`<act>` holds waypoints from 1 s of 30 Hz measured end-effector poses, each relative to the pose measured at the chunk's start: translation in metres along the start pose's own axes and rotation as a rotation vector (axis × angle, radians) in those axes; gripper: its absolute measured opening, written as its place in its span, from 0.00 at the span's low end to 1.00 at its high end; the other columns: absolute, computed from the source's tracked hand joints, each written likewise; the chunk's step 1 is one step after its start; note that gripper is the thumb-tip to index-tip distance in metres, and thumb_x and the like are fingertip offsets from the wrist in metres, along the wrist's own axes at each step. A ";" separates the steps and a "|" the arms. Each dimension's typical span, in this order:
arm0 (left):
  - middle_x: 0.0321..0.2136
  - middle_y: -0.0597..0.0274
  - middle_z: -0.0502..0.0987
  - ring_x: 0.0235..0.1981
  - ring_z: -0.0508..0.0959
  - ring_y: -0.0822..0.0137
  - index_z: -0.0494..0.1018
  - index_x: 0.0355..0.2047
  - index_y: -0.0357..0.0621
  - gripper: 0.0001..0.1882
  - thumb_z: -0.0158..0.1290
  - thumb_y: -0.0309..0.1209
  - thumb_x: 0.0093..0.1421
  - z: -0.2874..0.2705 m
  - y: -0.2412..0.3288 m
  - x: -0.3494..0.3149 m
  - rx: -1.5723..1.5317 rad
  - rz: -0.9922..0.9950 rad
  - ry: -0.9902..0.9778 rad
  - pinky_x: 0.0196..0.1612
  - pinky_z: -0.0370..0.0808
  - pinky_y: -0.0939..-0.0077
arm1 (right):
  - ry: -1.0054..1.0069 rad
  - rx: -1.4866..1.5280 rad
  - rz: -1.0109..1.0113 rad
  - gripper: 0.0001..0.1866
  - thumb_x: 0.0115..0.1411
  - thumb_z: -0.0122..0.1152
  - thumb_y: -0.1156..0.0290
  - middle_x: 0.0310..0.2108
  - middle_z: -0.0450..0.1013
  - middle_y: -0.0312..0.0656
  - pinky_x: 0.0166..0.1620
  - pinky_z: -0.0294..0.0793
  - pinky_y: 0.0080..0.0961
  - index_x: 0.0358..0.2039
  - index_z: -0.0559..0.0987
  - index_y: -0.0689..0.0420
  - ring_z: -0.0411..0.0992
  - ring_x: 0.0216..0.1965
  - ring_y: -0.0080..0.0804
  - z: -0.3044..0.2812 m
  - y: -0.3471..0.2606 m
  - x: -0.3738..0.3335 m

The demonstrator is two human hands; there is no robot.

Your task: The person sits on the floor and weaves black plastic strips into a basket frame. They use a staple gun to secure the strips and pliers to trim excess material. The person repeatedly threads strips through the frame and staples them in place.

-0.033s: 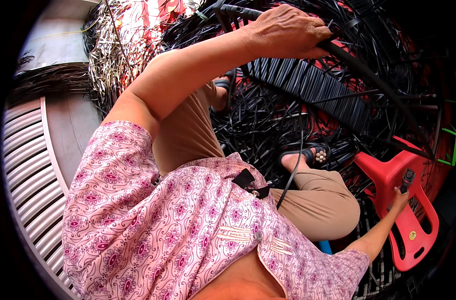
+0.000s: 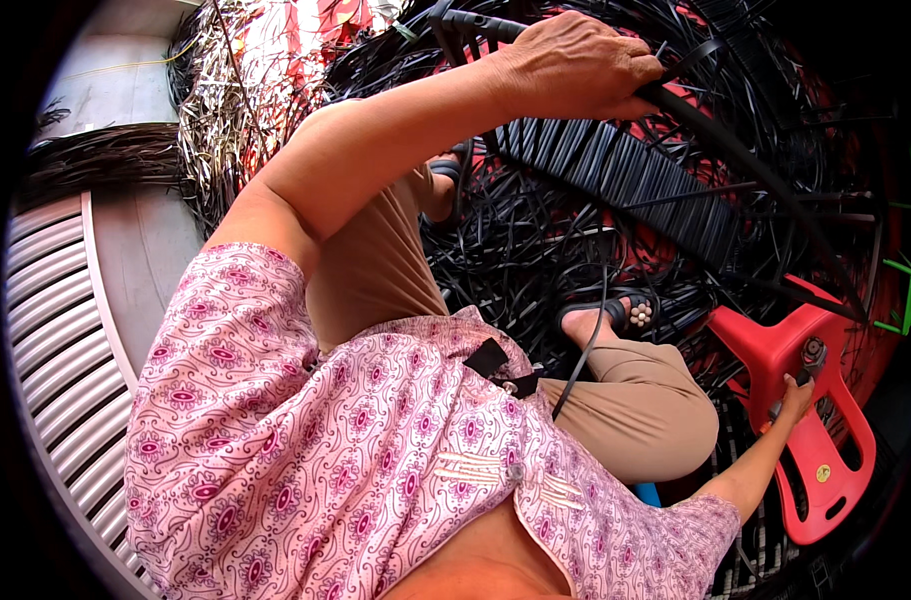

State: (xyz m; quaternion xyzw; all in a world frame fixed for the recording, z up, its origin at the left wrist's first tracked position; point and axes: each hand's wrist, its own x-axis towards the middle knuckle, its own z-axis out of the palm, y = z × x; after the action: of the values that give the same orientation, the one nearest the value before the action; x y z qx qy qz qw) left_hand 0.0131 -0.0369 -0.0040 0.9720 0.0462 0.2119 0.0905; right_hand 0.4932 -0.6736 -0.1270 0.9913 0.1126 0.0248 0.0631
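Floor and surroundings: we see a red ground (image 2: 310, 45) largely covered by loose black strips (image 2: 510, 265), with a pale slatted metal seat (image 2: 67, 320) at the left edge.
Dark frame: curved and bar-like, it runs from the upper middle, past the left hand, down toward the right; we judge it stiff and fairly light for its length, best held on a bare stretch of bar.
Left hand (image 2: 587, 65): fingers curled and clamped around the dark frame (image 2: 770, 180), knuckles uppermost; the far side of the grip is hidden from us.
Woven panel (image 2: 615, 175): black, closely ribbed, slanting below the left hand; we expect it to be springy, smooth and rather slippery, taken more surely at an edge than across its face.
Black strips: tangled around the panel and the sandal (image 2: 637, 308); we judge them light, limp and hard to break, each best pinched near a free end.
Right hand (image 2: 797, 400): fingers wrapped around a hand tool (image 2: 813, 353), well apart from the left hand; we cannot tell how its tips stand.
Hand tool: small, metallic-looking, over the red stool (image 2: 760, 350); we judge it dense and rigid, steadiest when held by the handle. Whether it touches the stool, we cannot tell.
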 end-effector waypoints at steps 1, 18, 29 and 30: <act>0.24 0.55 0.75 0.26 0.79 0.54 0.74 0.36 0.39 0.19 0.57 0.45 0.57 0.005 -0.001 0.004 -0.006 0.014 0.020 0.28 0.74 0.60 | 0.055 0.006 -0.001 0.33 0.52 0.68 0.55 0.52 0.74 0.51 0.51 0.71 0.47 0.54 0.73 0.57 0.71 0.52 0.57 0.009 0.019 -0.003; 0.29 0.63 0.77 0.32 0.80 0.58 0.75 0.42 0.48 0.20 0.58 0.47 0.56 0.011 -0.003 -0.026 0.025 0.010 0.036 0.34 0.77 0.65 | -1.023 0.612 -0.738 0.15 0.66 0.53 0.62 0.28 0.79 0.37 0.34 0.74 0.16 0.44 0.81 0.59 0.75 0.29 0.20 -0.239 -0.551 -0.170; 0.28 0.62 0.77 0.31 0.80 0.58 0.75 0.30 0.44 0.13 0.57 0.42 0.56 0.016 0.002 -0.027 -0.100 0.046 0.115 0.33 0.77 0.64 | -1.332 1.460 -0.257 0.07 0.60 0.64 0.71 0.28 0.78 0.34 0.33 0.76 0.18 0.38 0.80 0.59 0.76 0.28 0.24 -0.207 -0.593 -0.086; 0.28 0.62 0.77 0.31 0.81 0.58 0.76 0.31 0.45 0.12 0.56 0.41 0.56 0.015 0.002 -0.028 -0.087 0.027 0.079 0.34 0.77 0.64 | -1.146 1.533 -0.408 0.08 0.60 0.64 0.71 0.29 0.78 0.36 0.35 0.76 0.18 0.38 0.80 0.61 0.76 0.30 0.26 -0.219 -0.604 -0.082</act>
State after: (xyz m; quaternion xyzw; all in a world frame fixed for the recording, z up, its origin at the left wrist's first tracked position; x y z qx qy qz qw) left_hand -0.0061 -0.0451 -0.0279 0.9585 0.0271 0.2532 0.1281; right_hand 0.2665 -0.0823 0.0079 0.5871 0.2196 -0.5519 -0.5500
